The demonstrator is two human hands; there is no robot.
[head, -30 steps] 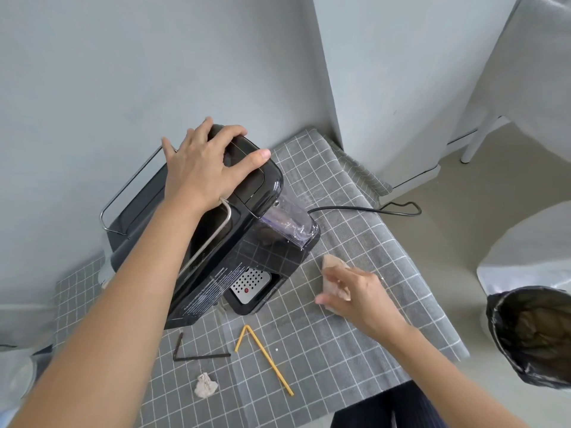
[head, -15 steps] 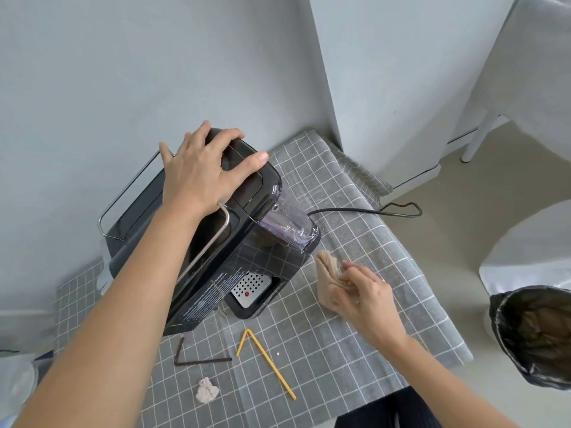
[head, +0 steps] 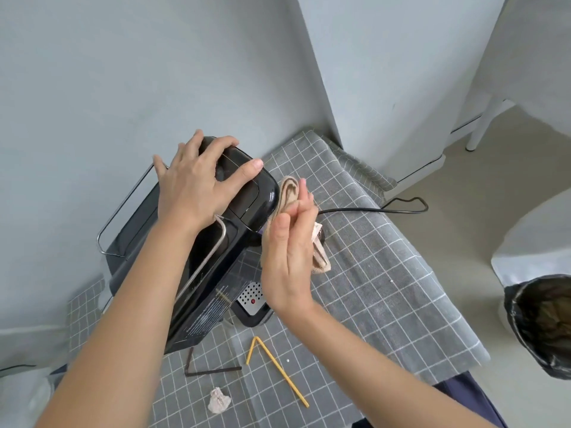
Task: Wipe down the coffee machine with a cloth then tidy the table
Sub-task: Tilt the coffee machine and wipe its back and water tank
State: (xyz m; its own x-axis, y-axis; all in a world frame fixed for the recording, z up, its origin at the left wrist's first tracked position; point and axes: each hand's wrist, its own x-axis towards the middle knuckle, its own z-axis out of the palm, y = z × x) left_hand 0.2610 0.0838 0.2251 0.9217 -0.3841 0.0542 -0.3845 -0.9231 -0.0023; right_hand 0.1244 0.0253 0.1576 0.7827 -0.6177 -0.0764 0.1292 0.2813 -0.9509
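The black coffee machine (head: 216,273) stands on a grey checked tablecloth (head: 386,288) against the wall. My left hand (head: 194,186) rests on its top with fingers spread. My right hand (head: 287,257) is raised at the machine's front right side, fingers straight, back toward me. It presses a beige cloth (head: 289,188) against the machine's head. The cloth's lower end hangs beside my palm. The perforated drip tray (head: 251,299) shows below my wrist.
A bent yellow straw (head: 278,366), a bent dark brown straw (head: 210,371) and a crumpled tissue (head: 218,404) lie near the table's front. The machine's black cable (head: 386,210) runs right off the table. A black-lined bin (head: 543,322) stands on the floor at right.
My right hand lifted the cloth off the tablecloth and brought it up against the machine's front right side. My left hand stayed on the machine's top.
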